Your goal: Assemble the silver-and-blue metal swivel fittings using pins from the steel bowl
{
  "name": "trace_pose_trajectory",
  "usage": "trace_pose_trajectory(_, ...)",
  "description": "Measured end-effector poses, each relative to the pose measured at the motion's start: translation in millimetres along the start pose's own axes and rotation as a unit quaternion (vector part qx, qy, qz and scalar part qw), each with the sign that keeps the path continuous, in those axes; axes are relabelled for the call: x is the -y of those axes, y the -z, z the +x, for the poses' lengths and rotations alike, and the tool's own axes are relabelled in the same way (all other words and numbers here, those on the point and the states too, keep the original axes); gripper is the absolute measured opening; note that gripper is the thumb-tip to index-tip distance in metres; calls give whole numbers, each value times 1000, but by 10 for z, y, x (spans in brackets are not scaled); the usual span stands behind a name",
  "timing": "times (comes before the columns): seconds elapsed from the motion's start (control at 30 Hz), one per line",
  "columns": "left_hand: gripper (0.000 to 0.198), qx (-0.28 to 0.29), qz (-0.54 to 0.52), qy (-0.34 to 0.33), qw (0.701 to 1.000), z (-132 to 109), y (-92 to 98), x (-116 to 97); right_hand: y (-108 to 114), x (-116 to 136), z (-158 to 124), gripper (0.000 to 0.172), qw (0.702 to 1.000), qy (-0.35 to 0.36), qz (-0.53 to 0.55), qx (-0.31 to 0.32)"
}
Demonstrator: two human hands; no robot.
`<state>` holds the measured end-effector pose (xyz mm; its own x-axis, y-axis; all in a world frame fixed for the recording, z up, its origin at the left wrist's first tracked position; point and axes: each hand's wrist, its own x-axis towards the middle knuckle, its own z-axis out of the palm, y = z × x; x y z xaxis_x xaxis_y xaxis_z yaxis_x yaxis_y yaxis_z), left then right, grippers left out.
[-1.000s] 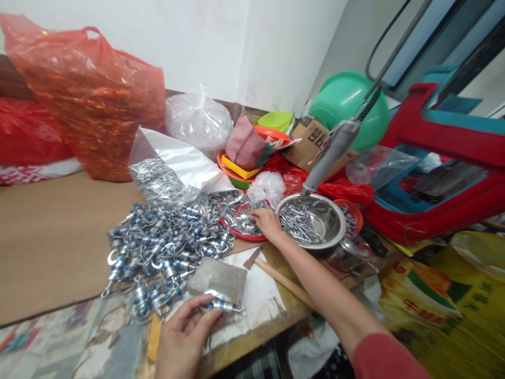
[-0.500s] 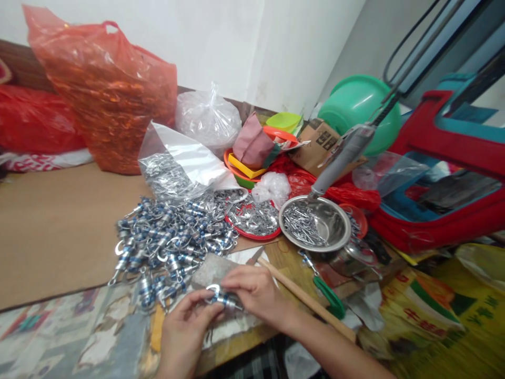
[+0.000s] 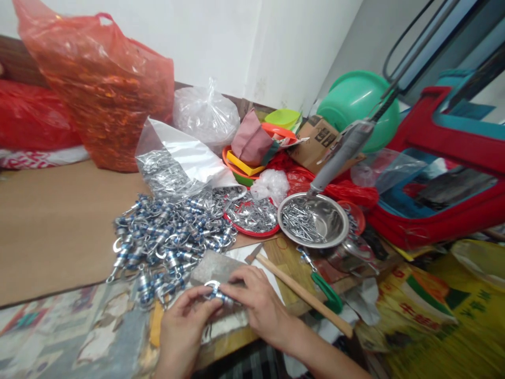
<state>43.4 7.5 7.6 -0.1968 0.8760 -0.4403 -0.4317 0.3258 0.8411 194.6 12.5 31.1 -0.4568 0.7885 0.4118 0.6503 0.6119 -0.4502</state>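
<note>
Shiny, hooked metal fitting (image 3: pixel 221 297) pinched in left hand (image 3: pixel 184 321), right hand (image 3: pixel 260 302) touching.

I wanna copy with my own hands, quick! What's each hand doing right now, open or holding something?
Left hand: closed, holding a metal hook.
Right hand: touching that same hook; whether it grips too is hidden.

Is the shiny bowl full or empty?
Neither: the bowl is partly filled. Metal pins lie toward the left; its bare inside shows at right.
</note>
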Motion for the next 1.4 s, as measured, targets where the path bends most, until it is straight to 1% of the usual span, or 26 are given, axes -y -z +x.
trace_pose_trajectory(0.07, 28, -7, 6, 7, 1000, -15, -10, -12, 77, -165, -87, 36, 996, -67, 5, -52)
trace_pose_trajectory(0.13, 29, -5, 13, 11, 1000, -29, -17, -21, 187, -383, -212, 32, 980, -170, -62, -77)
trace_pose_trajectory(0.17, 30, -4, 13, 11, 1000, -33, -19, -23, 242, -490, -284, 31, 968, -216, -111, -59)
trace_pose_trajectory(0.2, 33, -4, 12, 8, 1000, -36, -18, -21, 289, -583, -354, 32, 957, -248, -151, -23)
trace_pose_trajectory(0.27, 41, -5, 9, 1, 1000, -34, -12, -10, 356, -687, -465, 29, 943, -271, -187, 55)
trace_pose_trajectory(0.3, 46, -5, 7, -2, 1000, -32, -7, -3, 378, -690, -495, 25, 943, -269, -180, 76)
trace_pose_trajectory(0.33, 51, -3, 6, -5, 1000, -30, -2, 3, 396, -659, -504, 22, 948, -262, -163, 82)
trace_pose_trajectory(0.37, 55, 1, 5, -6, 1000, -30, 2, 7, 414, -599, -493, 19, 954, -252, -143, 73)
trace_pose_trajectory(0.43, 61, 6, 5, -8, 1000, -31, 4, 7, 460, -419, -424, 17, 968, -225, -105, 35)
trace_pose_trajectory(0.5, 66, 7, 0, -10, 1000, -35, 0, 0, 516, -219, -336, 23, 982, -174, -78, -7)
trace_pose_trajectory(0.57, 71, 13, -10, -15, 1000, -34, -6, -4, 561, -57, -278, 32, 992, -102, -62, -37)
trace_pose_trajectory(0.6, 73, 17, -16, -18, 1000, -32, -7, -2, 571, 1, -270, 37, 995, -66, -60, -44)
trace_pose_trajectory(0.67, 75, 29, -26, -26, 999, -23, -4, 9, 565, 65, -294, 44, 997, -27, -67, -17)
trace_pose_trajectory(0.77, 76, 36, -31, -36, 998, -11, 6, 35, 518, 79, -369, 50, 993, -40, -86, 67)
trace_pose_trajectory(0.8, 76, 36, -30, -38, 998, -11, 8, 42, 504, 79, -385, 50, 992, -47, -89, 73)
trace_pose_trajectory(0.87, 77, 36, -27, -44, 998, -16, 5, 48, 485, 89, -387, 50, 994, -48, -92, 42)
trace_pose_trajectory(0.93, 79, 39, -24, -48, 998, -27, -3, 36, 468, 103, -349, 50, 995, -43, -85, 37)
trace_pose_trajectory(1.0, 79, 34, -12, -45, 998, -38, -10, 3, 436, 76, -289, 46, 995, -61, -52, 67)
trace_pose_trajectory(1.03, 75, 26, 11, -39, 999, -41, -10, -22, 413, 34, -260, 43, 994, -82, -25, 74)
trace_pose_trajectory(1.1, 57, -1, 93, -33, 995, -39, 2, -84, 358, -118, -214, 37, 988, -147, 34, 37)
trace_pose_trajectory(1.17, 37, -16, 193, -45, 980, -22, 32, -148, 312, -324, -188, 36, 973, -217, 78, -2)
trace_pose_trajectory(1.2, 31, -12, 234, -58, 970, -8, 52, -175, 300, -425, -178, 36, 967, -240, 89, 0)
trace_pose_trajectory(1.23, 28, 2, 265, -75, 961, 8, 74, -195, 295, -514, -163, 35, 963, -252, 90, 16)
trace_pose_trajectory(1.3, 27, 40, 309, -123, 942, 45, 119, -211, 306, -642, -97, 29, 968, -241, 50, 52)
trace_pose_trajectory(1.33, 28, 55, 328, -155, 930, 63, 139, -208, 316, -684, -35, 27, 972, -228, 4, 60)
trace_pose_trajectory(1.4, 28, 70, 365, -222, 901, 93, 170, -189, 333, -755, 155, 26, 972, -205, -104, 53)
